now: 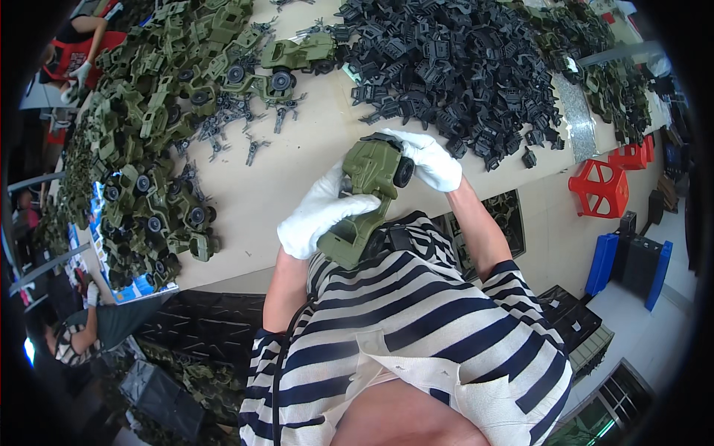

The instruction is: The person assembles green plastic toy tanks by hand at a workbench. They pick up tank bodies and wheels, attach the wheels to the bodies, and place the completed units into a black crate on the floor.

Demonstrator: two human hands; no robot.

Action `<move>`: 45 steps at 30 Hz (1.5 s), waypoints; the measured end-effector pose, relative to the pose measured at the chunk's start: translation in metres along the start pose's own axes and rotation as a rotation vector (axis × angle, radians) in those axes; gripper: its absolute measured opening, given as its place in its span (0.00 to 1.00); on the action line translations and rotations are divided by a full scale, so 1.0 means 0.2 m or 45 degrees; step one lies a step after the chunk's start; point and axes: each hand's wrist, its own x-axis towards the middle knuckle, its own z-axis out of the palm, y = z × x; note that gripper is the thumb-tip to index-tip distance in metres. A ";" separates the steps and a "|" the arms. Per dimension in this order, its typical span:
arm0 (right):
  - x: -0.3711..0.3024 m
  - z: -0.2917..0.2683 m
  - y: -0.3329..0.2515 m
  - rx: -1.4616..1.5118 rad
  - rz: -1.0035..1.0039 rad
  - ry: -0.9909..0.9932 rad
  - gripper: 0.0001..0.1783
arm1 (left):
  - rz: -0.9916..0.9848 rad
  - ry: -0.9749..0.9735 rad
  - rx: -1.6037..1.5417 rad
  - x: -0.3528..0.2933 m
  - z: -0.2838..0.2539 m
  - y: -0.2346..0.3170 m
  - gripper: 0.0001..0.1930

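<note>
An olive-green toy jeep point(364, 171) with black wheels is held up in front of my chest, over the table's near edge. My left hand point(321, 212), in a white glove, is closed round its left side, thumb lying across the body. At the jeep's far end sits a black plastic part point(383, 139). My right hand point(429, 160), also white-gloved, pinches at that part and is beside a black wheel point(404, 172). Its fingertips partly cover the part, so I cannot tell whether it is fixed on.
Black plastic parts point(454, 67) are heaped at the far right of the table point(297, 160). Green toy jeeps point(149, 134) pile up on the left, with small grey pieces point(223, 119) beside them. Red stools point(599, 189) stand right; other people point(82, 327) work at left.
</note>
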 end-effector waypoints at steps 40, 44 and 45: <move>-0.27 0.35 0.17 -0.773 0.035 1.519 0.27 | 0.290 1.377 -0.145 0.79 -0.77 -0.03 0.48; -0.17 0.35 0.14 -0.515 -0.288 1.428 0.25 | 0.008 1.243 -0.411 0.92 -1.04 0.07 0.49; -0.15 0.39 0.11 -0.503 -0.363 1.383 0.25 | 0.029 1.184 -0.398 0.95 -1.08 0.08 0.47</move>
